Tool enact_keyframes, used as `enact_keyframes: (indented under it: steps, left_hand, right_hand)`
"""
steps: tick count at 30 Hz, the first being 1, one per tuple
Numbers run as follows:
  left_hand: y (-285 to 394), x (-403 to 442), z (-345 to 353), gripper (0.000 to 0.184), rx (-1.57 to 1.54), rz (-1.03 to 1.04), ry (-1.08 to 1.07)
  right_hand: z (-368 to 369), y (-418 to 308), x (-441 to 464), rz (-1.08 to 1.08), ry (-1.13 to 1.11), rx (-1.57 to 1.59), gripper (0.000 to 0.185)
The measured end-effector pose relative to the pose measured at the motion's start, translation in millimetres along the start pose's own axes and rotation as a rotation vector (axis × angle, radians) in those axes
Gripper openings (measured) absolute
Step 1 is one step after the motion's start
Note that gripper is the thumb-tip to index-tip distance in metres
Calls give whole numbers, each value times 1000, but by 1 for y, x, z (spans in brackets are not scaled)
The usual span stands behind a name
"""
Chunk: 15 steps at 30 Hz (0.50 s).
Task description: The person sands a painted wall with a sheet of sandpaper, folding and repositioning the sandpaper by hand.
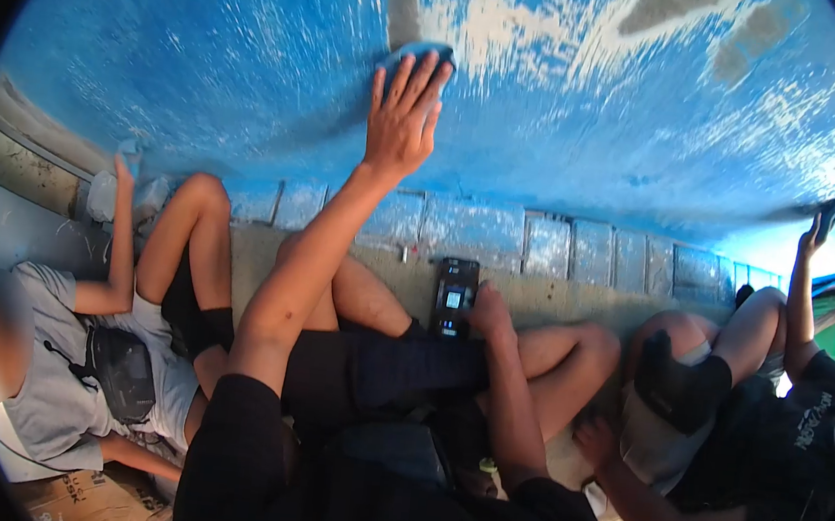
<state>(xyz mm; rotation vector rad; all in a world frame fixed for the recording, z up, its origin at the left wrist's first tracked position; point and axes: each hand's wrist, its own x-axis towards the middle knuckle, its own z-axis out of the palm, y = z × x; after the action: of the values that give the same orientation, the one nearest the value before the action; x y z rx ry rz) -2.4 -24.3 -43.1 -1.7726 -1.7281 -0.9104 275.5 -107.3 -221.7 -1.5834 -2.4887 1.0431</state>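
Observation:
My left hand (403,123) reaches up to a blue painted wall (285,67), its fingers lying over a dark blue-grey piece of sandpaper (445,52) pressed against the surface. Around it the paint is scratched, with pale streaks and grey bare patches (403,18). Low in front of my lap, my right hand (492,310) is curled at the right edge of a black phone (453,294) with a lit screen. The phone looks upright in its grip, though the fingertips are hidden.
On the left sits a person in a grey shirt (62,297), one hand raised to the wall. To the right, a person in a black shirt (801,448) holds a dark sheet (833,208) against it. Blue-smeared blocks (471,228) line the wall's foot. Cardboard (83,500) lies bottom left.

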Motion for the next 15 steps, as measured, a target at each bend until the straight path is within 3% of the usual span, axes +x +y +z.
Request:
enact_keyframes:
  steps: [3, 6, 10, 12, 15]
  left_hand:
    - [1, 4, -1, 46, 10, 0, 31]
    - [2, 4, 3, 47, 6, -11, 45]
    - [5, 19, -2, 48, 25, -10, 39]
    - [11, 26, -5, 48, 16, -17, 41]
    - [19, 30, -5, 48, -69, -55, 107]
  right_hand:
    - [19, 14, 23, 59, 49, -45, 64]
    - [-20, -20, -2, 62, -23, -58, 52]
    - [-14, -16, 3, 59, -73, -43, 51]
    - [2, -7, 12, 78, 63, -23, 59]
    - [1, -9, 13, 107, 66, -14, 59]
